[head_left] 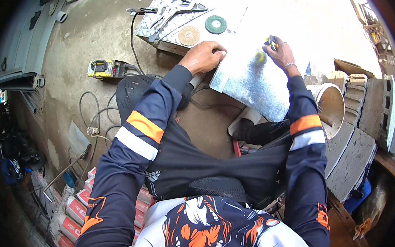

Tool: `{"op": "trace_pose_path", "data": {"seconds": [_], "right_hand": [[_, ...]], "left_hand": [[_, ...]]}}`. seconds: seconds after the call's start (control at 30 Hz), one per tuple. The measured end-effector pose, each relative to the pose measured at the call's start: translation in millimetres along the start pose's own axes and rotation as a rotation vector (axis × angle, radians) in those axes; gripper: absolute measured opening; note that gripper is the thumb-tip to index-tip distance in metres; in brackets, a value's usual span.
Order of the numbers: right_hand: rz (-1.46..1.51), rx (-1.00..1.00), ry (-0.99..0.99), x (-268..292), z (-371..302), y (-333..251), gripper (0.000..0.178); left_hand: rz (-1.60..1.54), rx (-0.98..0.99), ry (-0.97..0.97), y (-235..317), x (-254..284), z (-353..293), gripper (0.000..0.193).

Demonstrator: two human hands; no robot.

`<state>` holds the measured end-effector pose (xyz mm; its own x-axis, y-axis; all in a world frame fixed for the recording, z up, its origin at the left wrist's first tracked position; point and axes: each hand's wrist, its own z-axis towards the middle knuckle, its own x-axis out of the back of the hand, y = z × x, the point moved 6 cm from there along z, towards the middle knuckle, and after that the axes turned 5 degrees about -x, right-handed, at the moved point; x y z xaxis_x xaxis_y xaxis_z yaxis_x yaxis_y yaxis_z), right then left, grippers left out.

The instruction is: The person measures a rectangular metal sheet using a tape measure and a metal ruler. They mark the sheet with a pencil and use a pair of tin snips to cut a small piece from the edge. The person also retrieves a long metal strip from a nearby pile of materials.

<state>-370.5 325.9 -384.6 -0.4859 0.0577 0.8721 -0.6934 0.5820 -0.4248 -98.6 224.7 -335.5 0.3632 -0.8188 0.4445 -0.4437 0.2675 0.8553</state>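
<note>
From my remote seat, at far left I see red-and-white printed packs (76, 210) stacked low, then a boxy yellow-and-black machine (106, 69) with dark cables on the concrete floor. Farther right, a silver metal clamp (179, 9) and a round tan abrasive disc (189, 35) lie on a pattern-embossed metal surface (150, 24). Just in front of that disc is my wearer's left hand (202, 57), fingers curled inward at the left edge of the work; I cannot tell whether they pinch anything. Beyond it lies a round green abrasive disc (216, 24). Next comes a shiny silver metal sheet (254, 90), reaching between both hands. Over it, at the left side of the right hand (281, 52), sits a small yellow-and-black tool (271, 42), pinched between thumb and fingers. Right of that stand a cream round bucket (331, 108), tipped sideways, and grey concrete blocks (351, 159).
</note>
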Motion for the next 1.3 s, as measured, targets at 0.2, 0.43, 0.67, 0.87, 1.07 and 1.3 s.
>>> {"op": "trace_pose_path", "data": {"seconds": [0.2,0.43,0.67,0.87,1.07,1.3], "right_hand": [[0.69,-0.073,-0.33,12.5,-144.8,-84.3,0.056],[0.413,0.033,-0.331,-14.3,-191.4,-97.5,0.056],[0.364,-0.005,-0.47,-46.2,-190.5,-81.0,0.063],[0.062,-0.183,-0.691,-55.9,-183.3,-27.4,0.054],[0.018,-0.206,-0.712,-88.2,-171.2,12.0,0.049],[-0.101,-0.14,-0.79,-78.6,-159.2,-0.1,0.042]], "left_hand": [[-0.706,0.22,-0.269,19.1,-64.7,-25.1,0.035],[-0.968,0.476,-0.363,-8.7,-88.9,-78.6,0.038],[-0.894,0.558,-0.369,-47.1,-77.3,-79.6,0.027],[-0.612,0.661,-0.124,-92.9,-51.5,-64.6,0.02],[-0.474,0.713,-0.053,-100.6,-65.3,-46.1,0.019],[-0.334,0.67,-0.034,-112.8,-72.8,-40.0,0.017]]}}
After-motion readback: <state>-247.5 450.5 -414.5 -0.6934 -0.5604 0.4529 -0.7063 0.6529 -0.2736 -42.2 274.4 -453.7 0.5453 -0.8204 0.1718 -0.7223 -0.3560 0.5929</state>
